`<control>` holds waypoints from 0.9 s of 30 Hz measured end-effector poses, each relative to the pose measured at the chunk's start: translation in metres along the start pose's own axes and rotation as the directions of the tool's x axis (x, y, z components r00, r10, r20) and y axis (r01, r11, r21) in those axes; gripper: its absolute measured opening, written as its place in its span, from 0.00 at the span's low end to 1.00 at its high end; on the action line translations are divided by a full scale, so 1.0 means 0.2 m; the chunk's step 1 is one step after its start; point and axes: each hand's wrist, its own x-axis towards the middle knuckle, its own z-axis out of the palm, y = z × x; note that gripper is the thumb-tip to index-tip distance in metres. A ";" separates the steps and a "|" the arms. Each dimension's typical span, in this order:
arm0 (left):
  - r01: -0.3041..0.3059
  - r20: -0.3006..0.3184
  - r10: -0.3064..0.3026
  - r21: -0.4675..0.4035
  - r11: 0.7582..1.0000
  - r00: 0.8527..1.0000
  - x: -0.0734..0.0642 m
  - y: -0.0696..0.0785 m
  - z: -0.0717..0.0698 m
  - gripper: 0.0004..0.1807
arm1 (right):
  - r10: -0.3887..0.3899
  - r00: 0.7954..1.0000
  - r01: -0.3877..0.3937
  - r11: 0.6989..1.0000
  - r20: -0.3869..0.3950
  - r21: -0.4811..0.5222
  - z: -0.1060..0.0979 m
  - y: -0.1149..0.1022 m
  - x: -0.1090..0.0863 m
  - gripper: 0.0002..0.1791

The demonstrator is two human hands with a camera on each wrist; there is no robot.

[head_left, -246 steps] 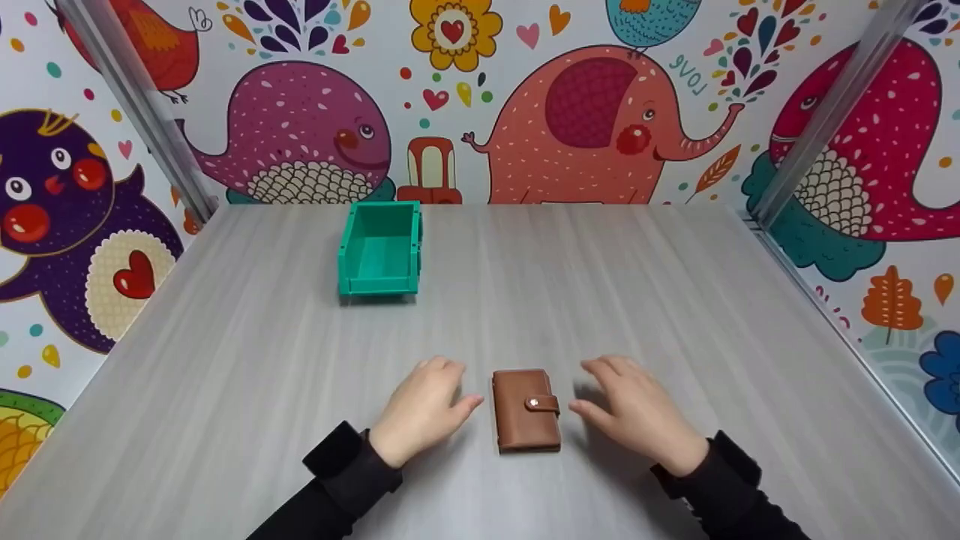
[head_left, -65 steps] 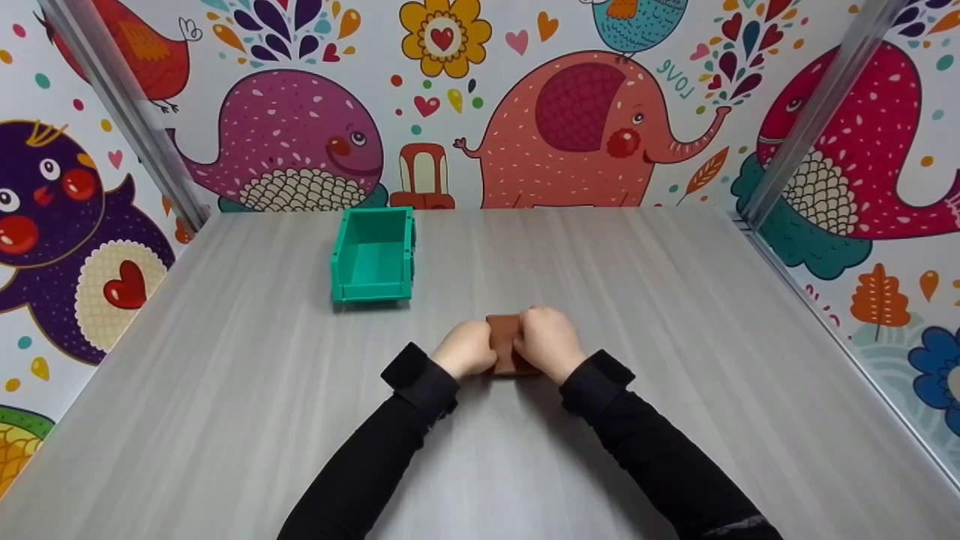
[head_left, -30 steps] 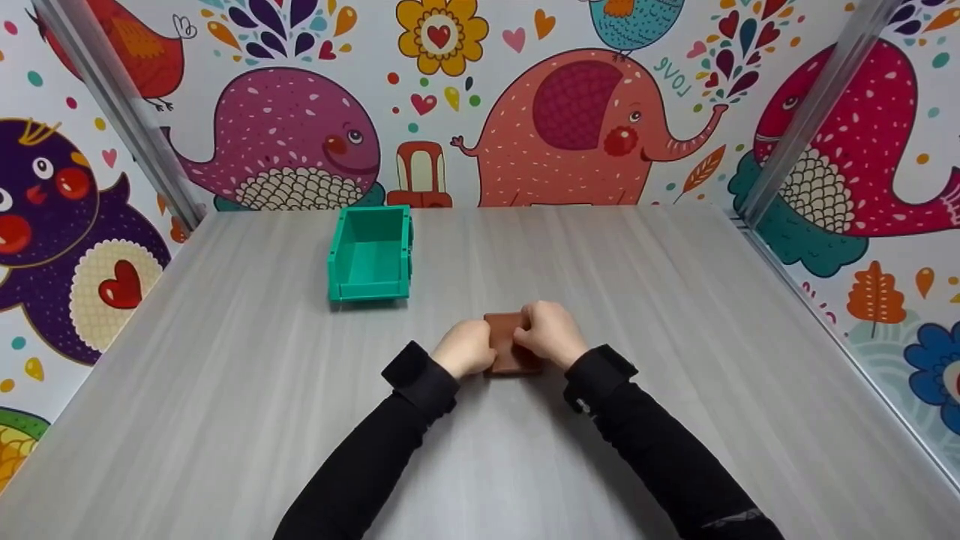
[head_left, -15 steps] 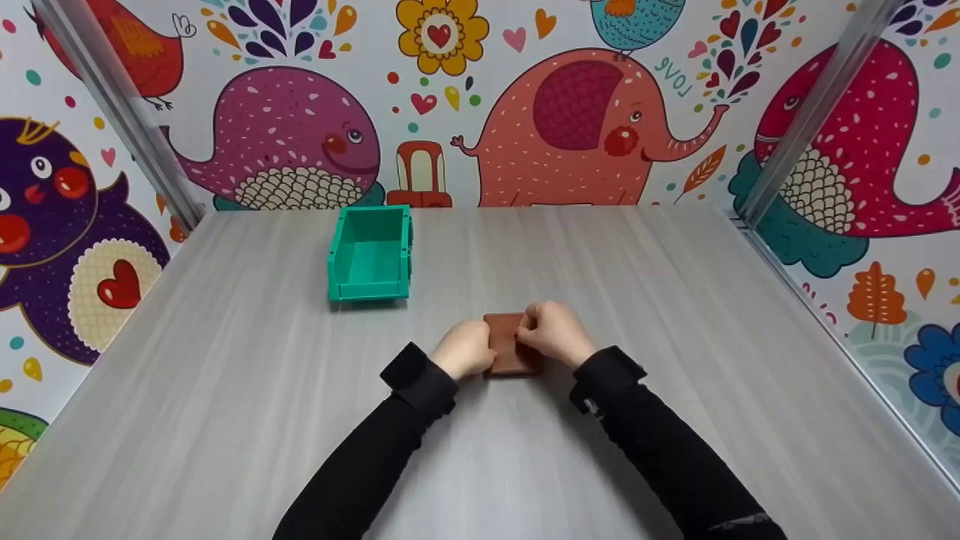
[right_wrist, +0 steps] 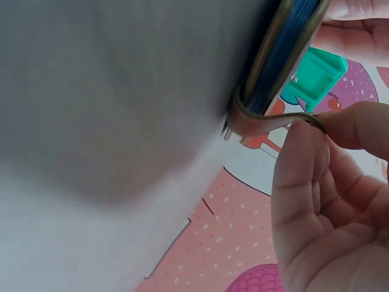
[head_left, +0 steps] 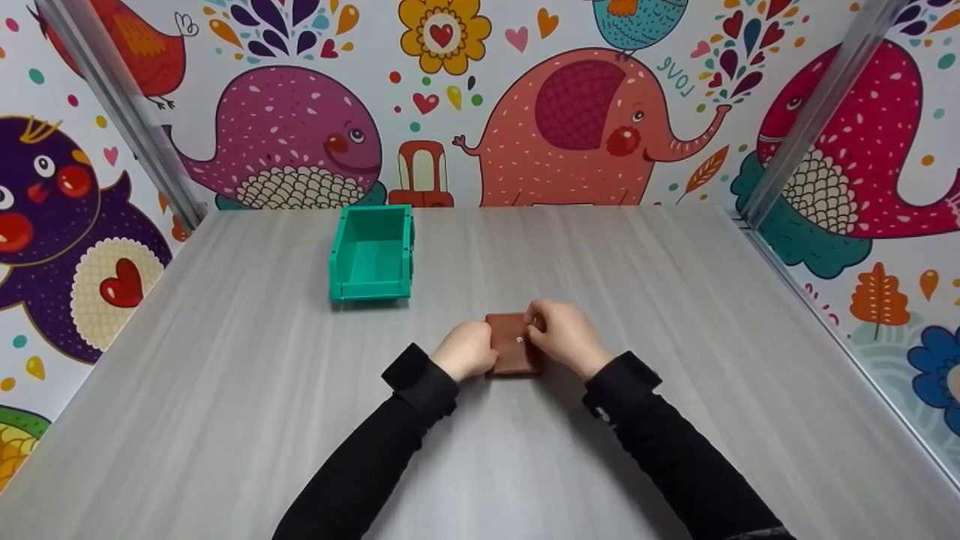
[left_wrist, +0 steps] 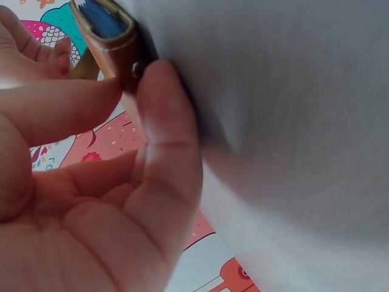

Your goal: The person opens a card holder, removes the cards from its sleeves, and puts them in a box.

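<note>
A brown leather wallet lies on the table between my hands. My left hand pinches its left edge between thumb and forefinger, seen close up in the left wrist view. My right hand is at its right side, pinching the end of the closing strap between thumb and fingertip. That strap stands lifted away from the cover, and a small metal snap stud shows on the bare front. Blue inner sleeves are visible along the wallet's edge in the right wrist view.
A green open-fronted plastic bin stands farther back on the table, left of the wallet. Cartoon-printed walls enclose the back and sides, with metal posts at the corners.
Earlier the wallet lay nearer, strap fastened, with both hands apart from it. It has since moved forward, gripped by both hands. Lately my right hand has drawn the strap rightward, uncovering the stud.
</note>
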 end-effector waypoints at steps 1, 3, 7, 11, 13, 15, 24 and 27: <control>0.001 0.000 -0.001 -0.002 1.000 1.000 0.00 0.00 0.00 0.06 | -0.017 1.000 0.017 1.000 -0.010 -0.008 0.00 0.00 0.00 0.04; 0.001 -0.001 -0.001 -0.004 1.000 1.000 0.00 0.00 0.00 0.06 | -0.050 0.998 0.049 0.999 -0.027 -0.021 -0.01 0.01 -0.01 0.05; 0.001 -0.002 -0.001 -0.006 1.000 1.000 0.00 0.00 0.00 0.06 | -0.063 0.997 0.062 0.998 -0.047 -0.025 -0.03 0.02 -0.02 0.05; -0.003 -0.008 0.003 -0.008 1.000 1.000 0.00 0.00 0.00 0.05 | -0.035 0.998 0.035 0.999 -0.042 -0.014 -0.05 0.03 -0.02 0.04; -0.007 -0.013 0.007 -0.009 1.000 1.000 0.00 0.00 0.00 0.05 | -0.012 0.999 0.012 1.000 -0.034 -0.011 -0.06 0.04 -0.03 0.04; -0.008 -0.013 0.008 -0.009 1.000 1.000 0.00 0.00 0.00 0.06 | 0.023 0.999 -0.023 1.000 -0.023 -0.010 -0.07 0.05 -0.03 0.04; -0.011 -0.008 0.011 -0.005 1.000 1.000 -0.01 0.00 0.00 0.06 | 0.114 0.993 -0.114 0.993 0.005 -0.023 -0.12 0.10 -0.05 0.03; -0.009 -0.011 0.009 -0.007 1.000 1.000 -0.01 0.00 0.00 0.06 | 0.120 0.993 -0.120 0.992 0.010 -0.038 -0.12 0.11 -0.05 0.03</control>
